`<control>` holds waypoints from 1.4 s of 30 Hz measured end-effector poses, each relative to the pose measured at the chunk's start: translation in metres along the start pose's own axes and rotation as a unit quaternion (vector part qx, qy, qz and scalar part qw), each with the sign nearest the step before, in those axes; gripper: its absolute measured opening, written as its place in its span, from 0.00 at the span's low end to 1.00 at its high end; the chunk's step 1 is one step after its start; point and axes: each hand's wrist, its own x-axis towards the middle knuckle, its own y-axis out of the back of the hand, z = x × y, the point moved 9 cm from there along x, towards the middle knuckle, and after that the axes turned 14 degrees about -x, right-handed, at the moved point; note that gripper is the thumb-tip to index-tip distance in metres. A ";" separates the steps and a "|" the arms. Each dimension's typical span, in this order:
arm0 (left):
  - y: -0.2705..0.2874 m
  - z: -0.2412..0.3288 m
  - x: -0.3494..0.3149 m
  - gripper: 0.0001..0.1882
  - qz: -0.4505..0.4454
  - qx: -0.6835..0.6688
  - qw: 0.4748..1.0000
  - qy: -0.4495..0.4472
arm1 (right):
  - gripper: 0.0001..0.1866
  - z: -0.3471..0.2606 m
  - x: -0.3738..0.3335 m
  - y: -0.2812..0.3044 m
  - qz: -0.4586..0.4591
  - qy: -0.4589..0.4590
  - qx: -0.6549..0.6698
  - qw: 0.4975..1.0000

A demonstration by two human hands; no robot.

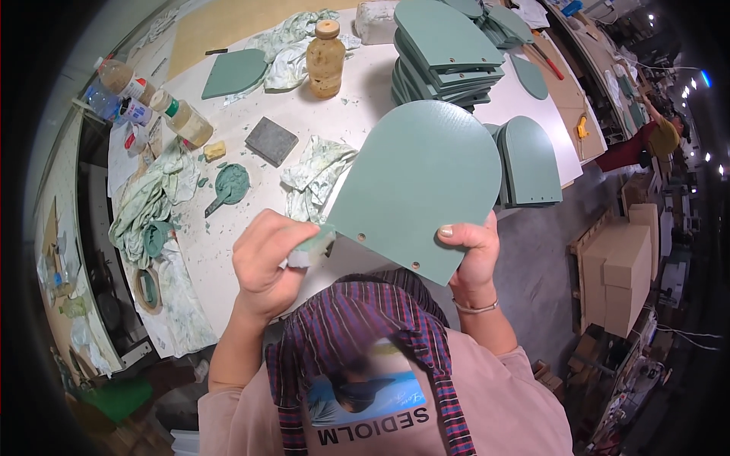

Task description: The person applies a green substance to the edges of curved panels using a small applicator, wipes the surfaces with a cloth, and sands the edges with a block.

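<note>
My right hand [475, 254] grips a green arch-shaped panel [430, 175] near its lower right corner, thumb on the face. The panel is tilted above the table edge, rounded end away from me, with two small holes along its straight edge. My left hand [270, 258] is closed around a small green-and-white sponge-like block [312, 249], held at the panel's lower left corner. Whether the block touches the edge is hard to tell. A crumpled stained rag [315, 175] lies just beyond my left hand. The dark grey block [271, 141] rests farther off.
Similar green panels are piled at the back [445, 57] and stand to the right [530, 159]. A brown-liquid bottle [325, 64], a green putty scoop [232, 184] and a yellow sponge [214, 150] sit on the white table [251, 213]. Cardboard boxes [620, 273] stand right; a person [646, 144] is beyond.
</note>
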 end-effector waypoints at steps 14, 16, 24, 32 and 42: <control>0.002 -0.006 -0.002 0.16 0.006 -0.002 1.000 0.013 | 0.29 0.003 0.000 0.002 0.004 0.009 0.011 1.000; 0.005 -0.008 -0.002 0.15 0.014 0.010 1.000 0.024 | 0.28 0.004 0.002 0.002 0.004 0.008 0.009 1.000; -0.044 0.011 -0.001 0.21 -0.056 -0.068 0.996 -0.032 | 0.23 0.011 0.010 -0.012 0.004 0.011 0.020 1.000; -0.074 0.031 -0.001 0.18 -0.112 -0.122 0.984 -0.070 | 0.21 0.019 0.017 -0.015 0.035 0.017 0.037 0.999; -0.018 -0.004 -0.003 0.18 -0.050 -0.010 0.998 -0.028 | 0.20 0.018 0.016 -0.013 0.000 -0.018 0.071 0.997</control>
